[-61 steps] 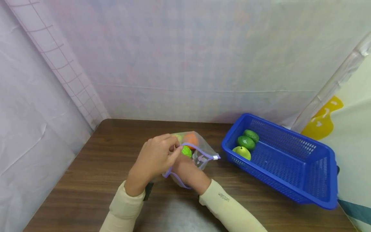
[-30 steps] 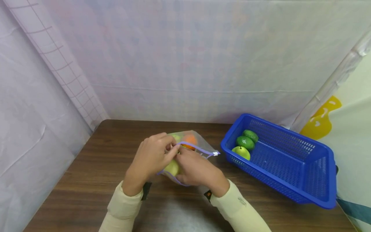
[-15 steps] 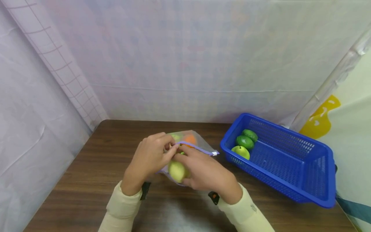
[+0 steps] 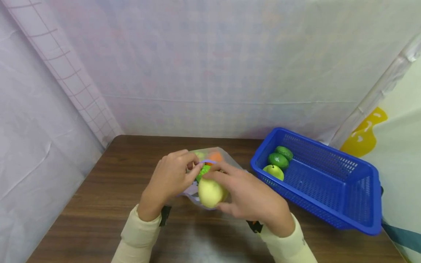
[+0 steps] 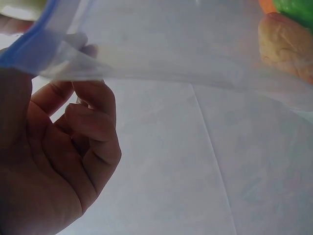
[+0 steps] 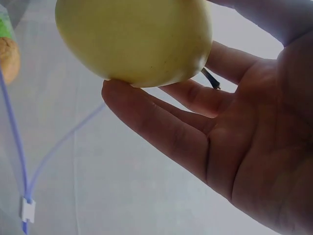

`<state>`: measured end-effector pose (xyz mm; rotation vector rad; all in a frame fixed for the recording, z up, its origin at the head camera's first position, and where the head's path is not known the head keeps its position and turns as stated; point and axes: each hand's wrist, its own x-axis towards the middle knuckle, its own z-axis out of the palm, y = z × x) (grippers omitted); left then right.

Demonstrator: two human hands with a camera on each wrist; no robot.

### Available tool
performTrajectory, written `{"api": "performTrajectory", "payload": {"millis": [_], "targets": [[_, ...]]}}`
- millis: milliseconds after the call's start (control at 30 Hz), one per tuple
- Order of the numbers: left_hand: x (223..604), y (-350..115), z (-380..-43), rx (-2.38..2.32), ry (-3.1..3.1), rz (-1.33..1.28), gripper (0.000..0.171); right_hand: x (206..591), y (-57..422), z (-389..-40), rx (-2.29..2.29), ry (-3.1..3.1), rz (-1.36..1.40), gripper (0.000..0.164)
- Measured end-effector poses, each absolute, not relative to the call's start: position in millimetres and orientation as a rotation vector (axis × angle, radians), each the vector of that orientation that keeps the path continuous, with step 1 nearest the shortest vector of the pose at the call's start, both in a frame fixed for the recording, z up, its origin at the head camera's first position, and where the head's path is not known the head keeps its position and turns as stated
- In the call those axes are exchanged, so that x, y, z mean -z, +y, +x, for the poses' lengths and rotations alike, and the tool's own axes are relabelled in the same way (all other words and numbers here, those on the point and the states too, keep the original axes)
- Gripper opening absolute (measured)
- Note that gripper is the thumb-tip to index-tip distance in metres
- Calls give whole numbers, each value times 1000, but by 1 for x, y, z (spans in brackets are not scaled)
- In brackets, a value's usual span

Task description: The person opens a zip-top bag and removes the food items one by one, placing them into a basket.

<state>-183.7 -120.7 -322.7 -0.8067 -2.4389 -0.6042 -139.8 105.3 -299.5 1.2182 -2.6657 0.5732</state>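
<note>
My right hand (image 4: 253,191) holds a pale yellow pear (image 4: 210,192) between thumb and fingers, over the mouth of a clear zip bag (image 4: 230,160). In the right wrist view the pear (image 6: 137,39) shows a short dark stem, and the bag's purple zip carries a white slider (image 6: 28,210). My left hand (image 4: 174,173) pinches the bag's purple edge (image 5: 29,44), the other fingers curled. Inside the bag are a bright green piece (image 4: 204,172), an orange piece (image 4: 215,157) and a tan, wrinkled one (image 5: 283,44).
A blue perforated basket (image 4: 329,153) stands at the right of the brown wooden table (image 4: 98,204). At its left end lie two dark green avocado-like fruits (image 4: 278,160) and a yellow-green pear (image 4: 273,172). White sheeting (image 4: 210,73) hangs behind.
My right hand, earlier deep in the bag, has drawn back toward me and to the right, bringing the pear up to the opening. My left hand has stayed at the bag's edge.
</note>
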Motion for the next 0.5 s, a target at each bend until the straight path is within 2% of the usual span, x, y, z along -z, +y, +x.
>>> {"api": "performTrajectory", "payload": {"millis": [500], "targets": [[322, -120, -183, 567, -2431, -782, 10, 279, 141, -138, -683, -2565, 1174, 66]]}}
